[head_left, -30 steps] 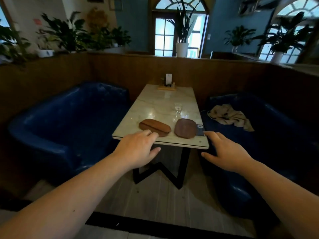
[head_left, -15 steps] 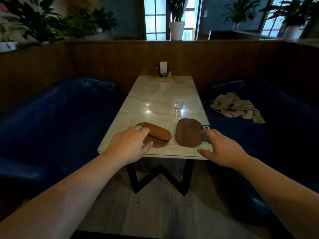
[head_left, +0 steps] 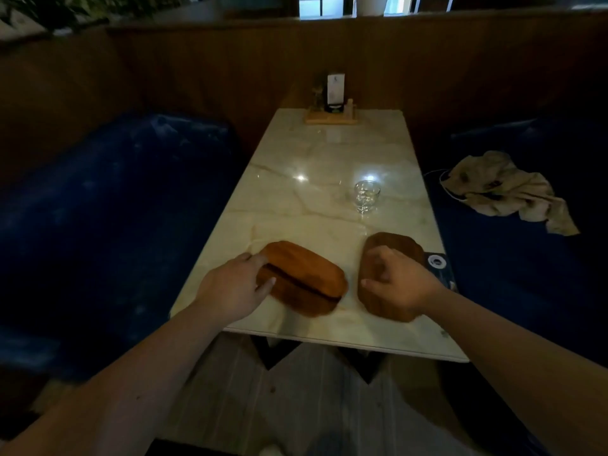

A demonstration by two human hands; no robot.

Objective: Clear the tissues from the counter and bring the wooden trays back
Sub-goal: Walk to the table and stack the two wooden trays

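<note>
Since half a second ago, both your hands have moved forward from the near edge of the marble table [head_left: 296, 153] onto the wood. You have one table, three wooden trays and one glass [head_left: 366, 195]. The stack of two trays [head_left: 306, 278] lies just right of your left hand [head_left: 230, 287], its end between spread fingers and thumb; whether they grip it, you cannot tell. The single tray [head_left: 391, 245] lies under your right hand [head_left: 399, 284], whose fingers are loosely spread and blurred. The glass stands beyond those fingertips, apart.

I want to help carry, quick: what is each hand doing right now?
Left hand: grips the stacked wooden trays.
Right hand: on the single wooden tray; grip cannot be told.
</note>
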